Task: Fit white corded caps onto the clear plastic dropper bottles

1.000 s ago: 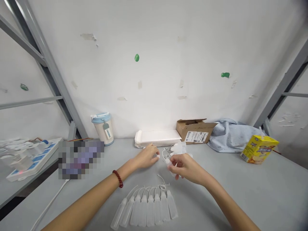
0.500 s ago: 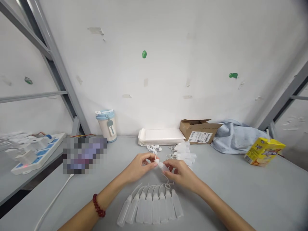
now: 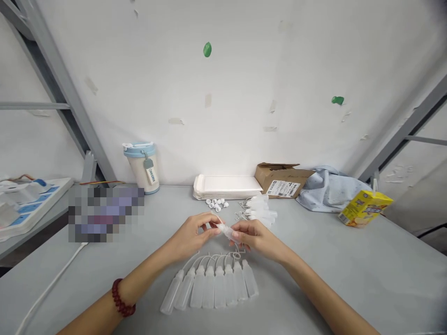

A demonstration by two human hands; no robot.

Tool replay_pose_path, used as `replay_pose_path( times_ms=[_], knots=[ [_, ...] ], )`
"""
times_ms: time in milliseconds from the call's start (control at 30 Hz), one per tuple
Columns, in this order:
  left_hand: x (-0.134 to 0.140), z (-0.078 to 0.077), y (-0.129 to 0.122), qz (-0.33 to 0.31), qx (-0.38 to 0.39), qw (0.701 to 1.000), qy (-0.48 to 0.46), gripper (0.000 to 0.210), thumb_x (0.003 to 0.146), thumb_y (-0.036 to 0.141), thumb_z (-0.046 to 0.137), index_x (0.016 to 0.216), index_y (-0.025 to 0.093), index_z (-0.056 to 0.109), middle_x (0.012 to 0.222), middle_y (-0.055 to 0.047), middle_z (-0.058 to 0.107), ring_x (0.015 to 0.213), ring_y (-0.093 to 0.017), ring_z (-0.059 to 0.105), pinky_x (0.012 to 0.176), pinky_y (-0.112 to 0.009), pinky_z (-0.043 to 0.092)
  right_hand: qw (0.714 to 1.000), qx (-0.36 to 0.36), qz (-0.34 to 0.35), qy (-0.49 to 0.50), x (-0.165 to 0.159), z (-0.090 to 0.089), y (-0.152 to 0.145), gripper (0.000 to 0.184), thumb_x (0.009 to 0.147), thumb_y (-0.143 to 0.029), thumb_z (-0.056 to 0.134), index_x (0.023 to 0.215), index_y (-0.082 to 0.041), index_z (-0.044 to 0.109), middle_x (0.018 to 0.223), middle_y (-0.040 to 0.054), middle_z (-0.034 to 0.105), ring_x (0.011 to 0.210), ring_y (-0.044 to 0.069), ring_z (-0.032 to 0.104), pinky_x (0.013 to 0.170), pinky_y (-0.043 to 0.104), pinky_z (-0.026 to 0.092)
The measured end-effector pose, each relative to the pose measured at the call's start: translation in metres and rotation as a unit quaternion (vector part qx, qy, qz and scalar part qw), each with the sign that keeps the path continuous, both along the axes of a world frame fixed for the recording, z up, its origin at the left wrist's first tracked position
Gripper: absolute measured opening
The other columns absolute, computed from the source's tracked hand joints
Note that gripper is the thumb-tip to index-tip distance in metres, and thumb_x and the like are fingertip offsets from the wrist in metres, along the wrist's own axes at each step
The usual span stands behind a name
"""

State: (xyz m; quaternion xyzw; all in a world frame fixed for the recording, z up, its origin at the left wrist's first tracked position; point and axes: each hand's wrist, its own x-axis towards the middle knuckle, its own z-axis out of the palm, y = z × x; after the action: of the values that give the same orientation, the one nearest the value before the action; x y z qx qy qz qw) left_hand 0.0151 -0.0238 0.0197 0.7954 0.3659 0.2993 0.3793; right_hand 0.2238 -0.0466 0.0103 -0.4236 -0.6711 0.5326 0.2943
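Note:
In the head view a small translucent squeeze bottle (image 3: pixel 229 232) is held tilted above the table. My right hand (image 3: pixel 256 239) is closed around its body. My left hand (image 3: pixel 194 236) pinches at its neck, where a thin white tip shows; the fingers partly hide that end. Below both hands several similar bottles (image 3: pixel 208 288) lie side by side in a fan, with thin bent tubes at their necks. Beyond my hands is a small group of white caps (image 3: pixel 217 204). Further right lies a pile of more bottles (image 3: pixel 258 209) with thin tubes.
Along the wall stand a blue-lidded cup (image 3: pixel 142 167), a stack of white flat packs (image 3: pixel 226 186), an open cardboard box (image 3: pixel 282 180) and a crumpled blue cloth (image 3: pixel 324 188). A yellow drink carton (image 3: pixel 365 208) is at the right. A power strip (image 3: pixel 35 204) and white cable (image 3: pixel 52 284) are at the left.
The camera has shifted, so the whole scene sits higher and further left. My left fingers stay at the bottle's neck; the white piece seen there earlier is less visible. The right hand keeps its hold.

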Motion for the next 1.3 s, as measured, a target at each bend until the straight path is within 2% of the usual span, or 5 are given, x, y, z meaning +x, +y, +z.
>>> replay_pose_path(
  times_ms=[400, 633, 1067, 1200, 1300],
  knots=[
    [0.005, -0.002, -0.010, -0.008, -0.122, 0.991, -0.045, 0.028, 0.085, 0.039, 0.044, 0.075, 0.016, 0.057, 0.070, 0.001, 0.057, 0.066, -0.013, 0.051, 0.062, -0.024, 0.040, 0.988, 0.060, -0.138, 0.035, -0.015, -0.003, -0.010, 0.026, 0.086, -0.046, 0.042, 0.084, -0.020, 0.045, 0.058, -0.0045, 0.049, 0.045, 0.007, 0.033, 0.043, 0.020, 0.024],
    [0.011, -0.004, -0.019, 0.056, 0.059, 0.996, -0.033, 0.016, 0.084, 0.025, 0.047, 0.083, 0.018, 0.062, 0.079, -0.002, 0.062, 0.073, -0.015, 0.054, 0.070, -0.025, 0.041, 0.989, 0.027, -0.132, 0.063, -0.017, -0.005, -0.010, 0.026, 0.086, -0.047, 0.040, 0.081, -0.022, 0.038, 0.054, -0.0079, 0.041, 0.043, 0.006, 0.027, 0.041, 0.019, 0.021],
    [0.014, -0.009, -0.018, 0.032, -0.175, 0.981, -0.075, 0.036, 0.085, 0.043, 0.041, 0.060, 0.018, 0.042, 0.052, 0.006, 0.041, 0.049, -0.009, 0.042, 0.049, -0.021, 0.039, 0.964, 0.210, -0.126, -0.100, -0.017, -0.007, -0.019, 0.018, 0.091, -0.035, 0.032, 0.083, -0.022, 0.042, 0.061, -0.0030, 0.047, 0.049, 0.011, 0.039, 0.047, 0.023, 0.030],
    [0.015, -0.009, -0.017, 0.025, -0.242, 0.965, -0.100, 0.034, 0.081, 0.045, 0.047, 0.061, 0.018, 0.043, 0.050, 0.006, 0.044, 0.043, -0.009, 0.042, 0.045, -0.022, 0.040, 0.968, 0.198, -0.131, -0.082, -0.018, -0.006, -0.019, 0.019, 0.091, -0.035, 0.033, 0.080, -0.022, 0.042, 0.062, -0.0026, 0.047, 0.050, 0.011, 0.040, 0.048, 0.023, 0.030],
    [0.014, -0.007, -0.019, 0.037, -0.188, 0.977, -0.095, 0.022, 0.079, 0.037, 0.053, 0.071, 0.016, 0.054, 0.062, 0.001, 0.056, 0.055, -0.012, 0.052, 0.054, -0.024, 0.045, 0.978, 0.136, -0.151, -0.040, -0.019, -0.005, -0.017, 0.021, 0.090, -0.039, 0.035, 0.080, -0.021, 0.042, 0.057, -0.0044, 0.045, 0.050, 0.011, 0.039, 0.048, 0.022, 0.030]
  ],
)
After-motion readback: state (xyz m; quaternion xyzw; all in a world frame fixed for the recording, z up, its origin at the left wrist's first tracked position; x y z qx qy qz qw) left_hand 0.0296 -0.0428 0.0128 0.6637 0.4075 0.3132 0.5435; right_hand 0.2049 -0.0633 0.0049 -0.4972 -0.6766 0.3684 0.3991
